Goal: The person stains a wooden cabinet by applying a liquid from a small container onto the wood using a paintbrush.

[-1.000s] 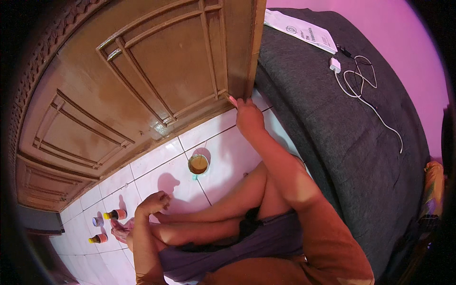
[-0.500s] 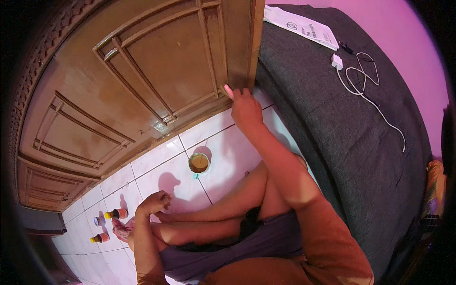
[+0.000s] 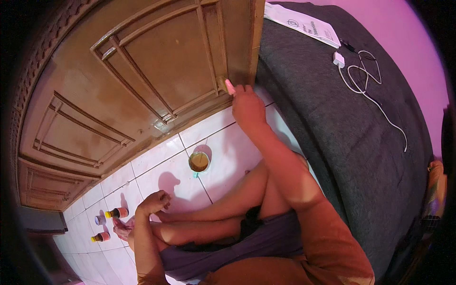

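Note:
My right hand [image 3: 248, 104] is stretched forward and closed round the pink handle of a brush [image 3: 230, 87]. The brush's end meets the lower right corner of a brown wooden panel [image 3: 156, 52] with raised mouldings, shiny in places. My left hand [image 3: 156, 202] hangs loosely over my shin, fingers slightly bent and apart, with nothing visible in it. Between the panel and my crossed legs, a light green cup [image 3: 195, 175] stands on the floor, holding brownish liquid [image 3: 200, 161].
Left of my legs stand two dark bottles [image 3: 121, 213] with yellow caps and a small jar [image 3: 99, 220] on white tiles [image 3: 161, 149]. A dark grey covered mattress [image 3: 304, 90] borders my right side, bearing a white charger [image 3: 338, 59] with cable and a white printed packet [image 3: 304, 23].
My right hand and the brush have shifted slightly up along the panel's corner. The left hand stays where it was.

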{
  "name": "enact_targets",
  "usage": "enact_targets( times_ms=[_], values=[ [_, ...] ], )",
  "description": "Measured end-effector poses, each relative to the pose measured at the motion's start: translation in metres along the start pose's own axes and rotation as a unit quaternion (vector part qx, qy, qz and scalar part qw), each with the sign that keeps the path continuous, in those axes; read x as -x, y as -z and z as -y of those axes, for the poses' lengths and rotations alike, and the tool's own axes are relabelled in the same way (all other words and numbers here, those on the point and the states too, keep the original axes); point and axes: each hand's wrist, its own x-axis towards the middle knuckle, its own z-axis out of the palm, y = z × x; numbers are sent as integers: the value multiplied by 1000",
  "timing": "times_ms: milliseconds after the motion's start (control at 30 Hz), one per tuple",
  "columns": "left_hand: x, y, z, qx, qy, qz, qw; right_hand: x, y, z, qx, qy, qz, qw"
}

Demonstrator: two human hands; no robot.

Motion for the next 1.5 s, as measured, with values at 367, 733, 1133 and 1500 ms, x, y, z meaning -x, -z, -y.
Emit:
enact_targets(
  times_ms=[367,733,1133,1500],
  values=[
    [-7,-1,12,-2,-11,2,1000,0,-6,0,5,6,17,1000],
    [-4,-2,4,0,14,2,1000,-6,-2,2,-22,11,-39,999],
    [-9,-1,5,-5,-21,-2,1000,-10,-2,-4,-37,19,-27,999],
    [-11,1,10,-8,-8,12,1000,6,9,-10,4,11,49,999]
  ],
)
